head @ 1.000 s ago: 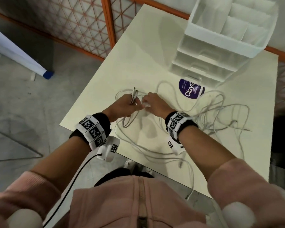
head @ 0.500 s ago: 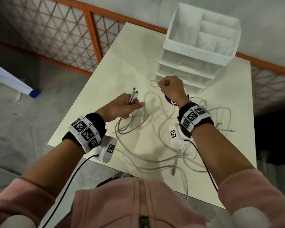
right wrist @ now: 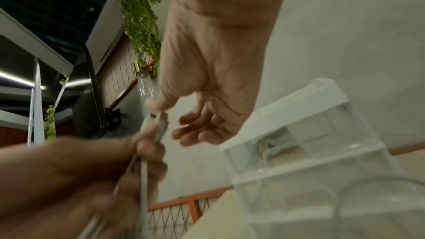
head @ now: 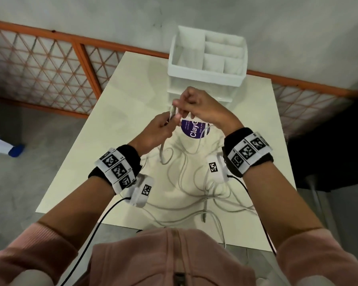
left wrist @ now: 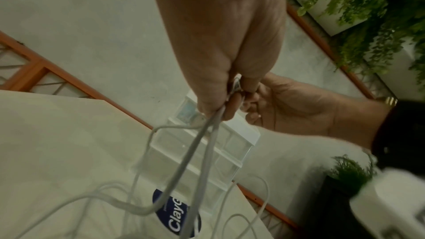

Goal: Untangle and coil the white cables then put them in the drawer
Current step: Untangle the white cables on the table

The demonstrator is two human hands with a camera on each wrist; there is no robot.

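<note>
Several white cables (head: 182, 174) lie tangled on the cream table (head: 120, 112). My left hand (head: 170, 120) is raised above it and grips two cable strands (left wrist: 195, 152) just below their plug ends (head: 171, 111). The strands hang down to the tangle. My right hand (head: 179, 109) meets it from the right, its thumb tip on the plugs (right wrist: 161, 123) and the other fingers loosely curled beside them. The white drawer unit (head: 203, 77) stands just behind both hands with its drawers closed.
A round purple sticker (head: 192, 129) lies on the table under the hands. One cable end hangs over the near table edge (head: 221, 230). An orange lattice fence (head: 50, 65) runs behind and left of the table. A dark gap is at the right.
Both hands have risen off the table. The right hand came back from near the drawer unit to the plug ends that the left hand holds up.
</note>
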